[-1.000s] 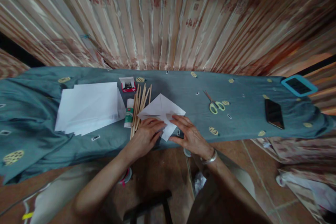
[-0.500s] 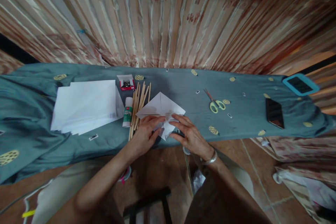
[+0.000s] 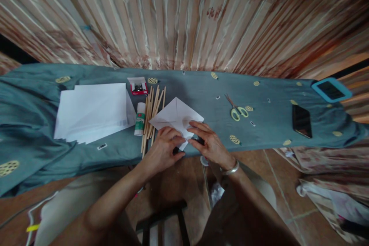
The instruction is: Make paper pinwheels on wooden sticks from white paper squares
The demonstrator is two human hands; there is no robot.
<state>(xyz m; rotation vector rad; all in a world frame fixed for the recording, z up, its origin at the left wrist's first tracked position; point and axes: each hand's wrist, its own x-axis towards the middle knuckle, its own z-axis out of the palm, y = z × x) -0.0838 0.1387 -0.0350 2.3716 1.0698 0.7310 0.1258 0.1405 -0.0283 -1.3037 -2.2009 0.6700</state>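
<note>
A white sheet of paper [image 3: 176, 112], folded to a diamond with crease lines, lies on the cloth before me. Along its lower left edge my left hand [image 3: 165, 148] rests its fingers near the bottom corner, with the thumb apart below the edge; it is open. My right hand [image 3: 209, 142] is open too, its fingers spread and their tips touching the lower right part of the paper. Some of the lower folds are hidden beneath the fingers. Close to my left hand lie several thin wooden sticks [image 3: 150, 111], and beside them a glue stick [image 3: 140, 119].
A stack of white paper [image 3: 95, 111] lies at left. Behind the glue stick is an open red-and-white box [image 3: 138, 86] of small dark items. Scissors [image 3: 235, 109], a black phone [image 3: 301, 122] and a blue-framed device [image 3: 331, 89] are rightward on the green cloth [image 3: 268, 123].
My left hand has shifted slightly downward, its thumb drawing away from the paper. My right fingers stay at the right side. The view has tilted a little.
</note>
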